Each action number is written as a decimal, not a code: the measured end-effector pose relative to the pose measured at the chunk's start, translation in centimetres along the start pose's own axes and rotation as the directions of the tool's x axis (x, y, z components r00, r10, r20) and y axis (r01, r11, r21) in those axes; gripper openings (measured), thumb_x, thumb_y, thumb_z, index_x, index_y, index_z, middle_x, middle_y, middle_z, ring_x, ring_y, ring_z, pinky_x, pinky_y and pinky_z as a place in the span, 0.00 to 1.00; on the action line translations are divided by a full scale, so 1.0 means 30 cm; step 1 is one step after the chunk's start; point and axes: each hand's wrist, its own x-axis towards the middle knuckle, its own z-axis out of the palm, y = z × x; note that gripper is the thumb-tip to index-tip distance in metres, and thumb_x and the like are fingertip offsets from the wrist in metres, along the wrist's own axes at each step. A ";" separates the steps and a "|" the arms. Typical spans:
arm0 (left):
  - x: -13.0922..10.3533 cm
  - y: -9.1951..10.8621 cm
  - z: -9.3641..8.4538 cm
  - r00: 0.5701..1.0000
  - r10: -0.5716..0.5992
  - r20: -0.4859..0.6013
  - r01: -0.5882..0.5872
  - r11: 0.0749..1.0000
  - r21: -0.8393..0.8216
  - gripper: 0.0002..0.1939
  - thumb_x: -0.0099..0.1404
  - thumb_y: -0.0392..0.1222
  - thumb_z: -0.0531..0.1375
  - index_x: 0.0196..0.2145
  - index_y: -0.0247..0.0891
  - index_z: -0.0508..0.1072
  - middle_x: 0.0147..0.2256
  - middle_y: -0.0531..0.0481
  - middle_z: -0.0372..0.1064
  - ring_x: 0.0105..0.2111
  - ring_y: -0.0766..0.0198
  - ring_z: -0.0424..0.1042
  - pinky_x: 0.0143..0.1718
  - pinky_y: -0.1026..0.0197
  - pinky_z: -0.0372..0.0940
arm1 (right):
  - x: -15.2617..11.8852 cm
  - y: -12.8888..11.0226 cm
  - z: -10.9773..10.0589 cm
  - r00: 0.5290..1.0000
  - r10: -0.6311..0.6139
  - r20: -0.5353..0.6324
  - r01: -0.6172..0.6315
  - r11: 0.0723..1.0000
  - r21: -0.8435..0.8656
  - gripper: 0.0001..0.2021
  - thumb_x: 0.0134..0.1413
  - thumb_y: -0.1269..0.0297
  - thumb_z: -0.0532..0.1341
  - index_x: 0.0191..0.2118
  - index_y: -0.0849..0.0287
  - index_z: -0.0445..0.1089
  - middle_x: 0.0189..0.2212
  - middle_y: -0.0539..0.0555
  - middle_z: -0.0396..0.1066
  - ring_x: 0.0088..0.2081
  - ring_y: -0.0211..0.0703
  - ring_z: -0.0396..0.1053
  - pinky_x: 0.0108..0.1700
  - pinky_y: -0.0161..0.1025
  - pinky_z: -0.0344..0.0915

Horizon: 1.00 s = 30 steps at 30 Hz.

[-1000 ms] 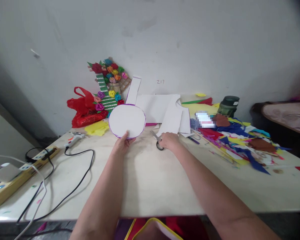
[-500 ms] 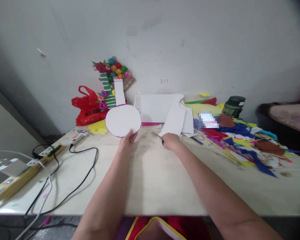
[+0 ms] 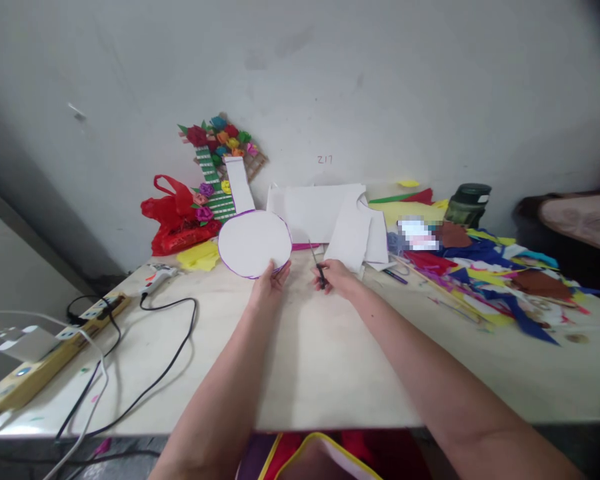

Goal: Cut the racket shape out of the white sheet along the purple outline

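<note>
My left hand [image 3: 271,281] grips the lower edge of a white cardboard cutout [image 3: 254,244], thumb on its face. The cutout is a round shape with a long strip rising from its top, edged with a purple line. In my right hand [image 3: 336,277] is a pair of scissors [image 3: 321,268], blades pointing up and away from me, apart from the cutout. Whether the blades are closed is hard to tell. Behind the right hand, white cardboard pieces [image 3: 349,235] with cut edges lean and lie at the back of the table.
Colourful scraps [image 3: 500,280] cover the right side, near a dark green bottle [image 3: 467,205]. Left are a power strip [image 3: 55,353], a black cable [image 3: 190,320], a red plastic bag [image 3: 180,220] and a paper-flower craft [image 3: 220,150] against the wall.
My left hand and the cutout have moved slightly right, the strip tilting a little. The scissors have turned from pointing left to pointing upward in my right hand.
</note>
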 end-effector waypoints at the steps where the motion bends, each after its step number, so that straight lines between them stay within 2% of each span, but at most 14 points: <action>1: 0.001 -0.002 0.001 1.000 -0.001 0.000 0.001 1.000 0.000 0.11 0.60 0.33 0.56 0.42 0.34 0.65 0.35 0.43 0.73 0.36 0.59 0.73 0.33 0.62 0.70 | -0.001 0.004 0.012 1.000 -0.017 0.023 0.015 0.998 0.054 0.06 0.48 0.67 0.58 0.34 0.61 0.61 0.17 0.49 0.68 0.16 0.35 0.66 0.13 0.28 0.55; 6: -0.001 -0.006 0.004 1.000 0.011 0.004 -0.011 0.999 0.035 0.10 0.60 0.34 0.56 0.41 0.34 0.66 0.38 0.42 0.72 0.37 0.60 0.73 0.36 0.62 0.69 | -0.002 0.023 0.062 0.991 -0.114 0.069 0.101 0.981 0.165 0.10 0.49 0.60 0.59 0.35 0.59 0.59 0.16 0.45 0.66 0.16 0.33 0.64 0.12 0.27 0.55; 12: -0.007 -0.016 0.005 0.999 0.038 0.026 -0.039 0.998 0.056 0.10 0.60 0.36 0.58 0.40 0.37 0.67 0.41 0.44 0.71 0.40 0.61 0.72 0.40 0.61 0.68 | 0.002 0.038 0.077 0.989 -0.091 0.115 0.068 0.979 0.192 0.18 0.47 0.48 0.58 0.34 0.58 0.57 0.19 0.48 0.68 0.17 0.34 0.65 0.13 0.28 0.56; 19: -0.017 -0.047 0.023 0.994 0.025 0.104 -0.029 0.999 0.032 0.12 0.60 0.38 0.57 0.43 0.37 0.66 0.39 0.46 0.72 0.39 0.63 0.72 0.43 0.60 0.66 | -0.011 0.033 0.083 0.982 -0.164 0.090 0.145 0.971 0.188 0.18 0.48 0.47 0.57 0.34 0.58 0.58 0.20 0.49 0.67 0.19 0.36 0.67 0.13 0.28 0.57; 25: -0.039 -0.073 0.055 0.989 -0.085 0.121 0.083 0.996 0.027 0.12 0.62 0.41 0.54 0.42 0.33 0.68 0.35 0.44 0.73 0.38 0.61 0.72 0.39 0.61 0.67 | -0.016 0.029 0.091 0.973 -0.221 0.071 0.204 0.959 0.198 0.18 0.47 0.47 0.57 0.32 0.58 0.57 0.21 0.48 0.67 0.18 0.34 0.66 0.13 0.27 0.57; 30: -0.048 -0.075 0.067 0.992 -0.055 0.114 0.054 0.998 0.010 0.09 0.64 0.39 0.52 0.39 0.34 0.68 0.32 0.46 0.73 0.37 0.63 0.72 0.39 0.62 0.67 | -0.009 0.039 0.094 0.965 -0.251 0.072 0.230 0.947 0.223 0.19 0.46 0.47 0.58 0.33 0.58 0.58 0.20 0.47 0.66 0.18 0.33 0.65 0.13 0.27 0.55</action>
